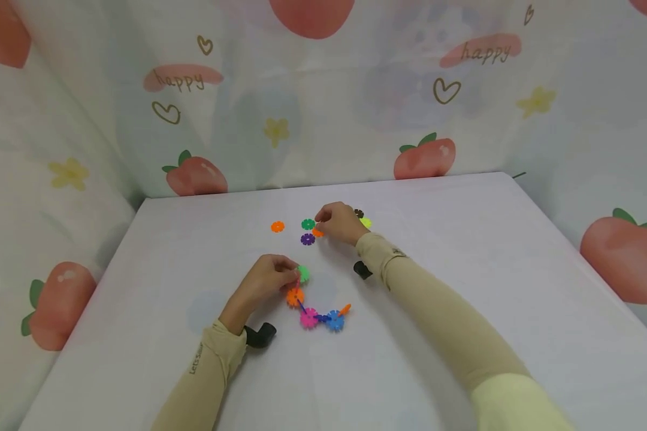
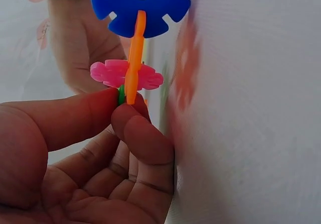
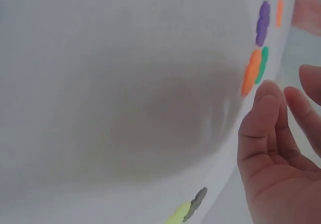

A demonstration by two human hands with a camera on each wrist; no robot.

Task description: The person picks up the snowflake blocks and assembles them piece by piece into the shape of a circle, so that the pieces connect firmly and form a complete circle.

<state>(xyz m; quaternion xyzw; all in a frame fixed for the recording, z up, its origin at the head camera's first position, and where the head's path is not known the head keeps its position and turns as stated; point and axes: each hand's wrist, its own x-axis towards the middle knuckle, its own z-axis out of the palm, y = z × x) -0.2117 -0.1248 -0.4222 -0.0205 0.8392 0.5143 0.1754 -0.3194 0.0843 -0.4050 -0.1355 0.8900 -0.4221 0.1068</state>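
Observation:
My left hand (image 1: 269,275) pinches the green notched disc (image 1: 303,274) at one end of a chain of interlocking flower-shaped discs. From it the chain runs through an orange disc (image 1: 295,297), a pink disc (image 1: 309,318) and a light blue disc (image 1: 335,321). In the left wrist view, thumb and fingertips grip the green piece's edge, beside an orange disc (image 2: 134,58). My right hand (image 1: 342,222) hovers at the loose discs, fingers bent with nothing visible between them. Nearest to it lie an orange disc (image 3: 252,72) and a dark green disc (image 3: 262,66).
A purple disc (image 1: 308,239) and another orange disc (image 1: 277,227) lie left of the right hand. Right of it sit a yellow disc (image 1: 366,222) and a dark brown disc (image 1: 359,213). A printed curtain (image 1: 334,96) rises behind the white table (image 1: 463,239).

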